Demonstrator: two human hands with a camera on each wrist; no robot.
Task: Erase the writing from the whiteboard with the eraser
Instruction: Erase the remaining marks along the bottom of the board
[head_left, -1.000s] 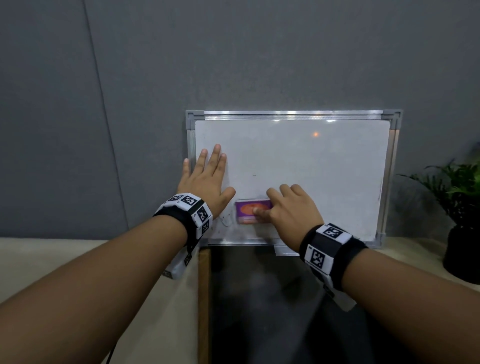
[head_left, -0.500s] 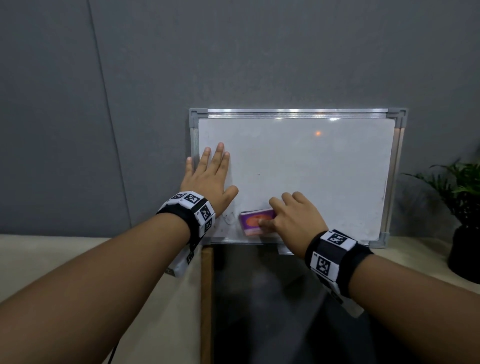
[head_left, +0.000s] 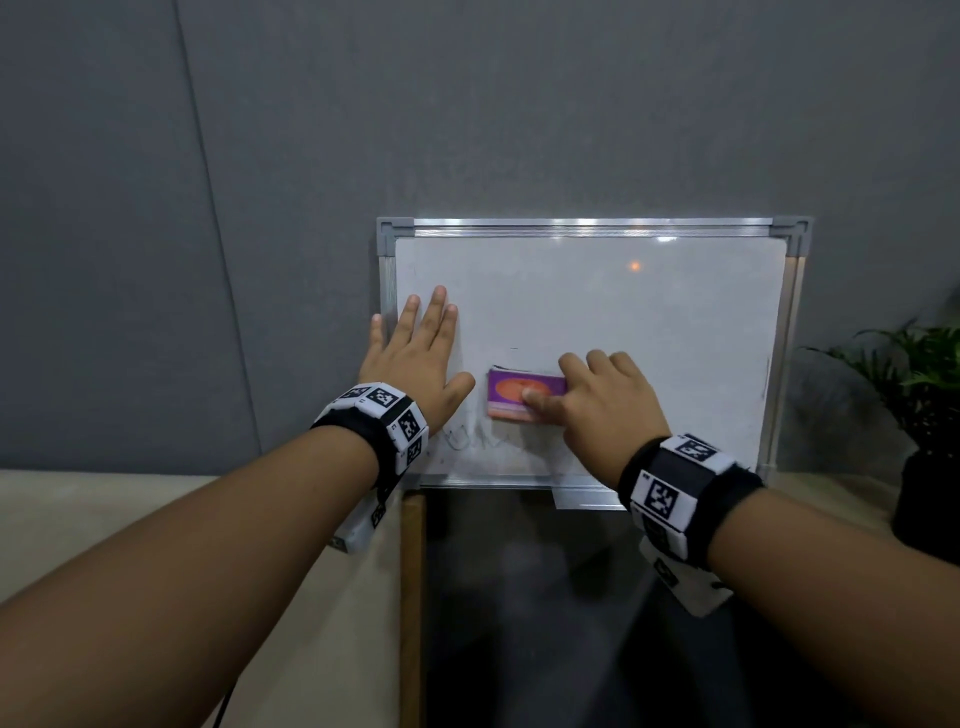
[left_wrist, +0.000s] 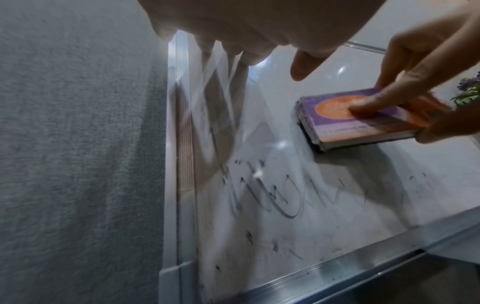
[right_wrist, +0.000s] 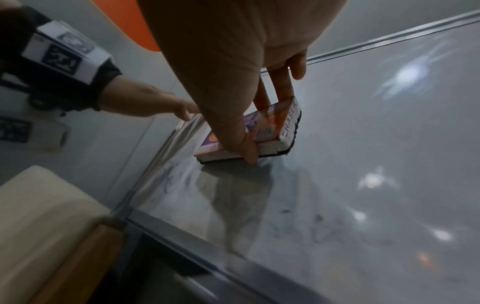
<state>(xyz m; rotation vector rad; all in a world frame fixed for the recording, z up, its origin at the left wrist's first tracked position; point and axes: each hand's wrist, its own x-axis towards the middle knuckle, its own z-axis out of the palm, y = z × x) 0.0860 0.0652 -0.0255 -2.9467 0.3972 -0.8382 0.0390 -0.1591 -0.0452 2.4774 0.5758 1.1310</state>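
Step in hand: the person is wiping the whiteboard (head_left: 597, 312), which is leaning upright against the grey wall; most of it is looking clean, so I am judging the job well along but not finished.
Eraser: the eraser (head_left: 524, 397) is lying pad-down on the lower left part of the board, just above the leftover writing (left_wrist: 262, 197).
Right hand: the right hand (head_left: 605, 410) is pinching the eraser, thumb on its lower edge and fingers over its upper edge, one fingertip pressing on the orange disc of its label.
Left hand: the left hand (head_left: 415, 358) is lying flat with fingers spread on the board's left edge, apparently steadying it.
Eraser against grip: the block is sticking out to the left of the right hand, towards the left thumb, near it but apart.
Next move: it is calling for a downward and leftward sweep over the smudged strokes near the bottom frame.
Doubt: faint specks farther right may be ink or only glare; I cannot tell.
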